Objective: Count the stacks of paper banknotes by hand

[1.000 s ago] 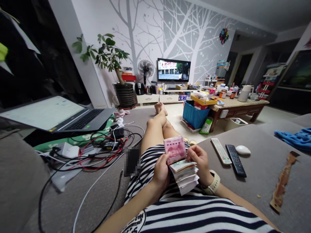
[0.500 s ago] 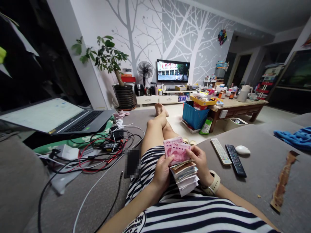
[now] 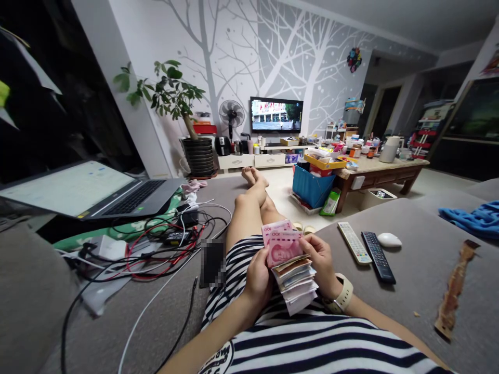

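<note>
A person reclined on a grey sofa (image 3: pixel 409 270) with a thick stack of banknotes (image 3: pixel 294 278) held over the lap, just above a striped shirt (image 3: pixel 312 343). The left hand (image 3: pixel 259 278) clasped the stack from the side, its thumb pressed across the front, which kept the loose notes squared and fanned upward. The right hand (image 3: pixel 322 257), a watch (image 3: pixel 343 296) at its wrist, had its fingers closed on the upper edge of a pink note (image 3: pixel 283 246), lifted a little clear of the pile so its face could be read. Two remote controls (image 3: pixel 366 249) and a white mouse (image 3: pixel 389 240) lay side by side on the cushion near the right arm, within easy reach. To the left, an open laptop (image 3: pixel 97 189) sat propped above a tangle of cables (image 3: pixel 156 244). A television (image 3: pixel 276 114) glowed against the far wall, past the outstretched legs (image 3: pixel 253 208).
</note>
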Demonstrator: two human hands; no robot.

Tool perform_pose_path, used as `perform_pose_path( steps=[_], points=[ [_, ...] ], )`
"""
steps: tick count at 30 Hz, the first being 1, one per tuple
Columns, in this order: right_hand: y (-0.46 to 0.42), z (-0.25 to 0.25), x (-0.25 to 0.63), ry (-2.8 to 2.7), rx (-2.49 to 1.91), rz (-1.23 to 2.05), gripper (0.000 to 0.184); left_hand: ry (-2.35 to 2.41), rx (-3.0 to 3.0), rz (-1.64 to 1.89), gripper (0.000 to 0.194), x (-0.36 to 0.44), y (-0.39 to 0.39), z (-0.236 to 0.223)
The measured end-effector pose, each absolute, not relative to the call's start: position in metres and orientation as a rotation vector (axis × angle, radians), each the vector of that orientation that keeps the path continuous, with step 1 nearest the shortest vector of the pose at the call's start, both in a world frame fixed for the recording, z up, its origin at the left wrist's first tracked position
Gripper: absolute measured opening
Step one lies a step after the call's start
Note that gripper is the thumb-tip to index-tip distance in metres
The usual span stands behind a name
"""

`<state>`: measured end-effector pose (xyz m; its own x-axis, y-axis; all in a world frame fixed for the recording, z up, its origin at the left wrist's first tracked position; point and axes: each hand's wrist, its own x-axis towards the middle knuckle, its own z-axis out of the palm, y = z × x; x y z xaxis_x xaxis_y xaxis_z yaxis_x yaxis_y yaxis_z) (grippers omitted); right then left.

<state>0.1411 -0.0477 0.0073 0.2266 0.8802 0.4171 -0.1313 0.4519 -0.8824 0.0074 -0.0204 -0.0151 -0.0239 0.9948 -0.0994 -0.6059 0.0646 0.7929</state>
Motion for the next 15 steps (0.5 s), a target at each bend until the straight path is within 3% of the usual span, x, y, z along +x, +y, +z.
perform_pose_path(
  steps=[8, 15],
  points=[
    [-0.047, 0.0086, 0.1405, -1.122, -0.826, 0.824, 0.036, 0.851, 0.709, 1.352, 0.025, 0.0052, -0.0203, -0.0141],
    [-0.0494, 0.0122, 0.1399, -1.134, -0.847, 0.812, 0.037, 0.844, 0.623, 1.386, 0.021, 0.005, -0.0213, -0.0123]
  ],
)
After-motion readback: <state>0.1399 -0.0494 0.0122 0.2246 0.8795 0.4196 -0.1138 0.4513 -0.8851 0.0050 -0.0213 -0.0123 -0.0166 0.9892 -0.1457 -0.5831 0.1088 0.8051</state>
